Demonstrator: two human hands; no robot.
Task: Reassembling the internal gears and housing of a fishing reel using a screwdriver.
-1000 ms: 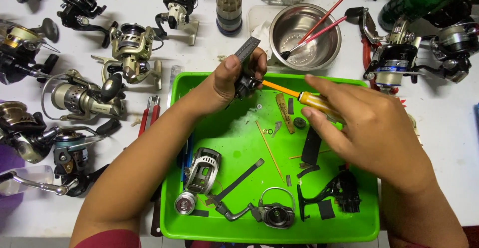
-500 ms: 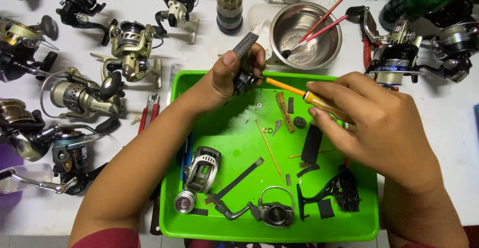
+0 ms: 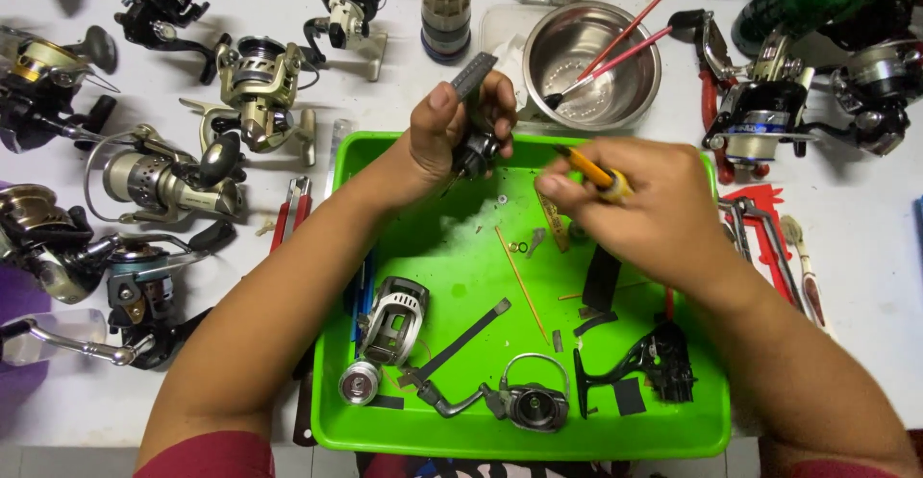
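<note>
left hand (image 3: 444,137) clamped on a dark reel part (image 3: 475,149) above the green tray (image 3: 385,411), barely shifted. right hand (image 3: 646,211), gripping the yellow screwdriver (image 3: 594,170), now drawn closer, tip almost at the part.

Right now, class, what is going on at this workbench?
A person is working on a fishing reel taken apart over a green tray. The left hand holds a dark reel body above the tray, and the right hand holds a yellow-handled screwdriver pointing towards it. Loose reel parts lie in the tray; whole reels sit around it.
</note>
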